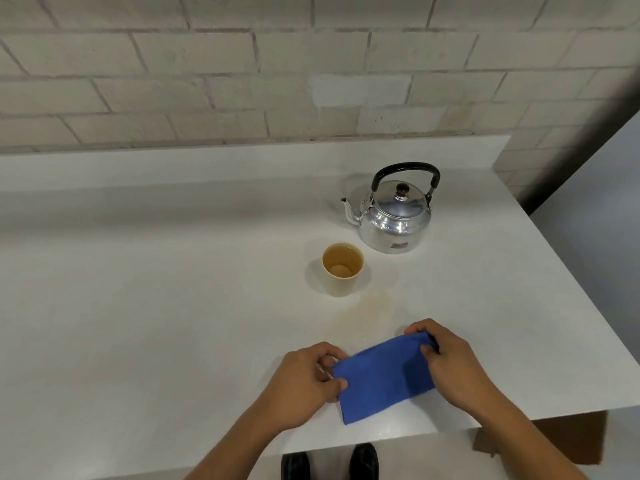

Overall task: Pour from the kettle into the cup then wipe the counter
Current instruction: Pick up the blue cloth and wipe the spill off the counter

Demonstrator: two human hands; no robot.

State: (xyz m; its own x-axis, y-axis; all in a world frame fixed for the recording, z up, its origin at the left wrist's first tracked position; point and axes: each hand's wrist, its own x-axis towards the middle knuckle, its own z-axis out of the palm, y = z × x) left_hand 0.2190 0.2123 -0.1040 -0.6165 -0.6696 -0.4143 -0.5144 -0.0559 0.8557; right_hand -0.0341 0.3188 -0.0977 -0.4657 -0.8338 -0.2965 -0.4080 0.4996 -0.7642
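Both hands, left hand (304, 382) and right hand (450, 358), pinched the blue cloth (384, 375) near the kettle (394, 216) with its blurry sticker (400, 246).

**Colours and patterns on the counter**

White counter (173, 289), plain, with a faint yellowish-brown stain (363, 313) in front of the cup. Cup (342, 270): pale cream-yellow, holding amber-tinted liquid. Kettle (394, 216): polished silver body and lid, black handle, dark knob, small red-and-dark label low on its side. Cloth (384, 375): solid blue, unpatterned. Wall (242, 64): off-white bricks in running bond, grey joints. Shoes (329, 462): black.
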